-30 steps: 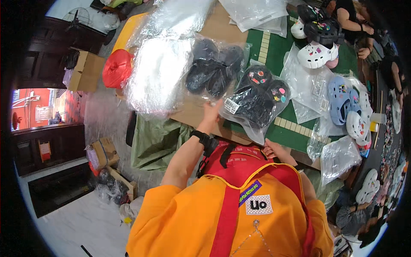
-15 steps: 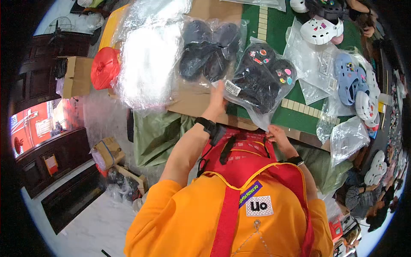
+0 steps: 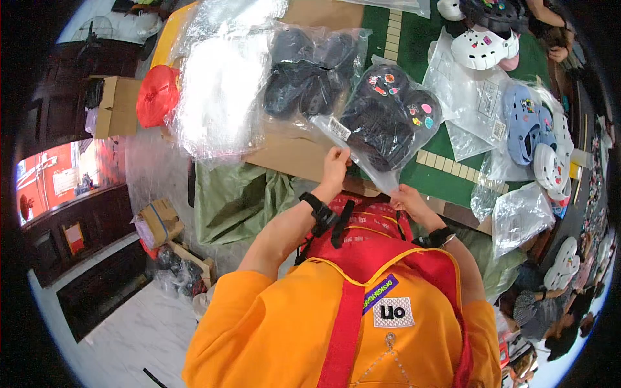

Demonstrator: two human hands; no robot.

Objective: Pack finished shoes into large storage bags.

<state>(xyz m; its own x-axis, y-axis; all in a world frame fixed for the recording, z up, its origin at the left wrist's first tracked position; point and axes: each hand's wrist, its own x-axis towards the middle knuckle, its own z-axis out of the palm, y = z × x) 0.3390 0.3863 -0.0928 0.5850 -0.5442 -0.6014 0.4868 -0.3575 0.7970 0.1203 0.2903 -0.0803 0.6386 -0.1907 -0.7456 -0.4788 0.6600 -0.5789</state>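
Hands (image 3: 336, 165) over seemingly cardboard-covered table (image 3: 291, 152)

Probably a footwear packing workshop: clear plastic bags of foam clogs (image 3: 388, 116) crowd the green work table (image 3: 446, 184), cardboard boxes (image 3: 116, 107) at left

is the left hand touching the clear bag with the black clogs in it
Touching. The head view shows the left hand pinching the near edge of the clear bag that holds the black clogs.

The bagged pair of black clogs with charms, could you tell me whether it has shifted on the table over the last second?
No: the bagged black clogs lie in the same spot beside the other bagged dark pair.
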